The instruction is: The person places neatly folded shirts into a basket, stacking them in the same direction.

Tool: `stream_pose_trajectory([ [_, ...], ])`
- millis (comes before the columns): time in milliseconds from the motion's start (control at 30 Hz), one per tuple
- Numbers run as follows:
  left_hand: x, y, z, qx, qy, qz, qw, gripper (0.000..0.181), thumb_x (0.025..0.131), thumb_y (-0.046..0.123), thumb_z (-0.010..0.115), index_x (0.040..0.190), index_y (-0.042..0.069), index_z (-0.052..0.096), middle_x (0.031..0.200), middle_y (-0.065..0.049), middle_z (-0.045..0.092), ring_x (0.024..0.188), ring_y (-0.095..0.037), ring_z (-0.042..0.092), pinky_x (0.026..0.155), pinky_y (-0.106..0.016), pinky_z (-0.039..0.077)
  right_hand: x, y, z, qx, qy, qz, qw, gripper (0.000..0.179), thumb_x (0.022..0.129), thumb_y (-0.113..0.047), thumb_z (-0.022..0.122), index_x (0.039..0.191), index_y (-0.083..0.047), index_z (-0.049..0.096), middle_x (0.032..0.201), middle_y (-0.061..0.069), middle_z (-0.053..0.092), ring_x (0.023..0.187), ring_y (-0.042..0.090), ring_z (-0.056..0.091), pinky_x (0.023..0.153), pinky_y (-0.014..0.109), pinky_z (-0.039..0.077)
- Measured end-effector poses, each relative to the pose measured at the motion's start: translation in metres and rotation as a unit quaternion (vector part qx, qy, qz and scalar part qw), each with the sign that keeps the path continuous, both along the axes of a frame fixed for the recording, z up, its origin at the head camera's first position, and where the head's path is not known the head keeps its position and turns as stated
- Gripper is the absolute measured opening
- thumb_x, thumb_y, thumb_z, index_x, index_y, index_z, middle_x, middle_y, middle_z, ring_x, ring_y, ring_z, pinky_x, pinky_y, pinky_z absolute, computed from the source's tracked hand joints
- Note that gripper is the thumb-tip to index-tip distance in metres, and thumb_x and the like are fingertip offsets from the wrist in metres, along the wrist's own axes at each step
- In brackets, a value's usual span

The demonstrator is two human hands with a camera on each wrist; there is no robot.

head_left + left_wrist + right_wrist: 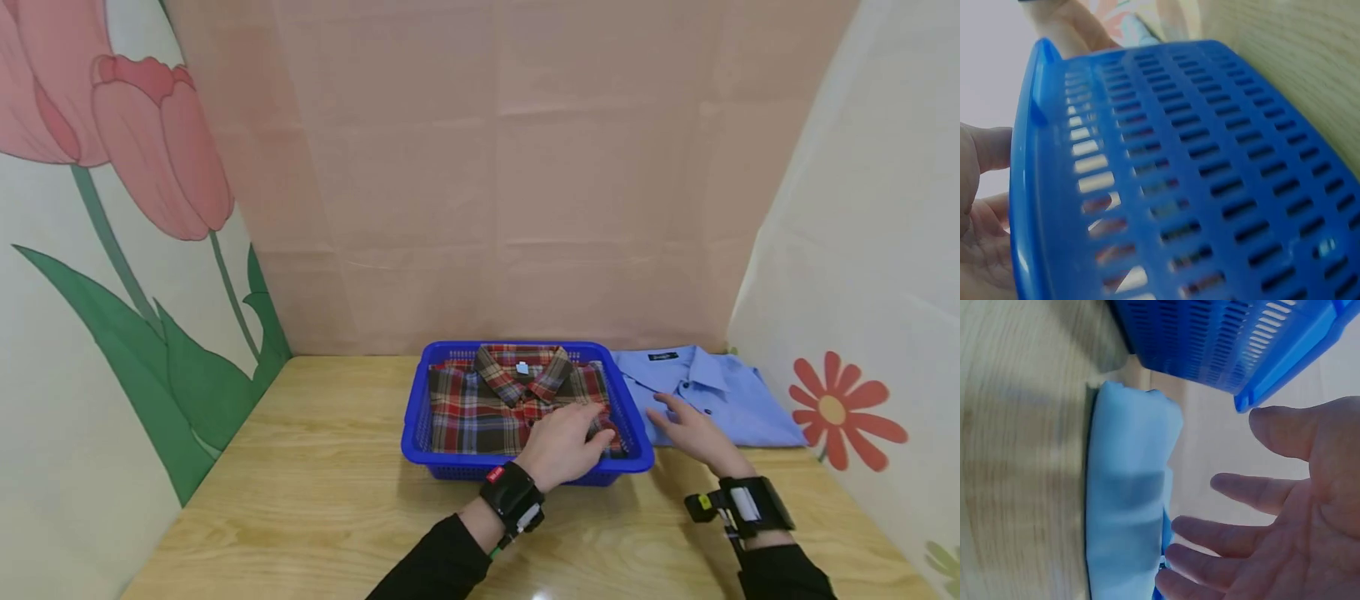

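Note:
A folded red, brown and white plaid shirt point(472, 421) lies collar up in a blue plastic basket point(415, 408). My left hand point(564, 442) reaches over the front rim with its fingers extended above the shirt's right part. From the left wrist, the slotted basket wall point(1210, 144) fills most of the view, and the left hand point(985, 250) shows behind its rim. To the right of the basket is a folded light blue shirt point(750, 421). Over its front left part hovers my right hand point(692, 433), empty, fingers spread; the right wrist view shows that palm point(1285, 537) beside the blue shirt point(1125, 481).
The wooden table point(337, 483) carries both the basket and the blue shirt. Behind it rises a plain pinkish-brown backdrop point(487, 208). Side panels stand at left and right, printed with tulips point(161, 150) and a red flower point(831, 408).

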State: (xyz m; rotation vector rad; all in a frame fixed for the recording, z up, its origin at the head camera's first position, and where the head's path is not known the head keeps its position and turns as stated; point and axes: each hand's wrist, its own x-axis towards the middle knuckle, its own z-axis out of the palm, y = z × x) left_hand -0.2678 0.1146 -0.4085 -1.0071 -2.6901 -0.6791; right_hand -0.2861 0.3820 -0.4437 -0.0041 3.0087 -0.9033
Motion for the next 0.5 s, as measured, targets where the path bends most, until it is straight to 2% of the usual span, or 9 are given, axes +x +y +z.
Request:
stream_pose_trajectory([
  [133,0.004,0.010,0.000,-0.002,0.019,-0.015,0.9997,0.040,0.101,0.041,0.052,0.137,0.023,0.057,0.122,0.006,0.067,0.106,-0.006,0.064,0.078,-0.022,0.053,-0.001,0.010,-0.005,0.013,-0.012,-0.003,0.9998,0.074,0.104,-0.045,0.040,0.145,0.016,0.028,0.144,0.043,0.032,0.130,0.060,0.033,0.099,0.067,0.037],
  [267,0.008,0.017,-0.002,0.001,0.031,-0.033,0.9990,0.041,0.102,0.040,0.050,0.137,0.021,0.057,0.124,0.004,0.065,0.108,-0.007,0.063,0.082,-0.022,0.053,-0.004,0.027,-0.011,0.015,-0.034,-0.020,0.9991,0.081,0.104,-0.049,0.036,0.145,0.019,0.023,0.144,0.046,0.026,0.131,0.062,0.027,0.103,0.068,0.032],
  [500,0.014,0.029,-0.009,-0.021,0.111,-0.036,0.9930,0.036,0.101,0.037,0.053,0.132,0.022,0.061,0.121,0.006,0.065,0.106,-0.007,0.064,0.084,-0.020,0.053,-0.004,0.064,-0.016,0.035,-0.061,-0.066,0.9953,0.093,0.101,-0.056,0.032,0.141,0.026,0.014,0.141,0.050,0.021,0.129,0.064,0.025,0.104,0.068,0.030],
])
